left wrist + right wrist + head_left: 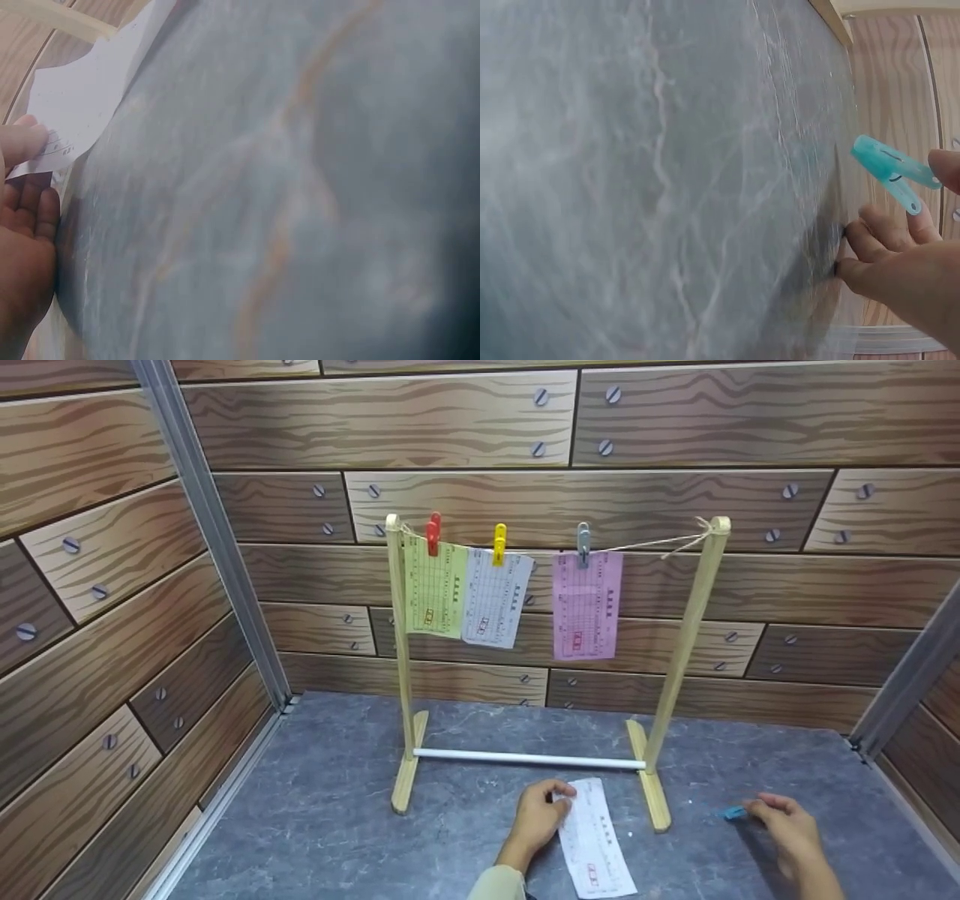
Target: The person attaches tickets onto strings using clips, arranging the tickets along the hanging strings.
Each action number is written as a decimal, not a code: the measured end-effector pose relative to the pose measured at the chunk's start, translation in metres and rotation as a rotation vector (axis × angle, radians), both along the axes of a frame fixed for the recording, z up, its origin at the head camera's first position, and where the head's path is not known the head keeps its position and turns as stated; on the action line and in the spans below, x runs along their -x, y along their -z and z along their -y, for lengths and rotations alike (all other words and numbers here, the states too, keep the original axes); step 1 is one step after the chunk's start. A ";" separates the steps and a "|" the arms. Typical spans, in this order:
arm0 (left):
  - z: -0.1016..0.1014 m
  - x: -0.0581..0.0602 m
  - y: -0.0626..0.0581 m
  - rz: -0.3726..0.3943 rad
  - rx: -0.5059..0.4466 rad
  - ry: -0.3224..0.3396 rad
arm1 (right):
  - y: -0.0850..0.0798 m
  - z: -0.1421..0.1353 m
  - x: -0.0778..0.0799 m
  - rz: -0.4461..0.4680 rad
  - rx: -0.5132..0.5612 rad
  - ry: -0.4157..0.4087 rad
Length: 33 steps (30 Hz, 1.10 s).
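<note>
My left hand point(536, 819) pinches a white printed slip point(596, 844) near its upper left corner, in front of the rack's crossbar. In the left wrist view the same slip point(86, 94) bends upward from between thumb and fingers. Off to the right, my right hand point(791, 832) holds a blue clothespin point(734, 812) between thumb and forefinger, just above the table. The right wrist view shows that clothespin point(889, 165) with its handles in the fingers. On the string hang a yellow slip point(435, 596), another white slip point(499, 600) and a pink slip point(587, 607).
A wooden rack point(686, 645) with a white crossbar point(525, 758) stands on the grey marbled table point(315, 810). Its string point(652, 543) carries red point(433, 534), yellow point(499, 545) and grey point(583, 545) clothespins. Wood-patterned walls point(450, 424) enclose the back and sides.
</note>
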State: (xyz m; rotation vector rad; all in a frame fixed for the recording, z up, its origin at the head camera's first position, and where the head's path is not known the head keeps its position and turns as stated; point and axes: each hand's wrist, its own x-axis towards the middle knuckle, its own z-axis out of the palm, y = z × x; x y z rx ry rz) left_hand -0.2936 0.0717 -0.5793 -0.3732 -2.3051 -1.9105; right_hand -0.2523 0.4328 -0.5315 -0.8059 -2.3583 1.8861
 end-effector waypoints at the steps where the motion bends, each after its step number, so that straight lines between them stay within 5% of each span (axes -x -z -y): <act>1: 0.000 0.000 0.000 -0.001 0.002 -0.005 | 0.001 -0.001 0.000 0.004 0.005 0.005; 11: 0.000 -0.002 -0.009 -0.001 0.050 0.012 | -0.001 -0.002 -0.003 -0.061 -0.013 0.004; 18: 0.001 0.005 -0.029 -0.029 0.057 0.017 | -0.025 -0.001 -0.009 -0.164 0.089 -0.067; 26: -0.015 0.011 -0.086 -0.182 0.051 -0.029 | -0.073 0.020 -0.008 -0.372 0.172 -0.175; 33: -0.020 0.021 -0.149 -0.463 0.014 -0.149 | -0.115 0.036 -0.010 -0.590 0.241 -0.264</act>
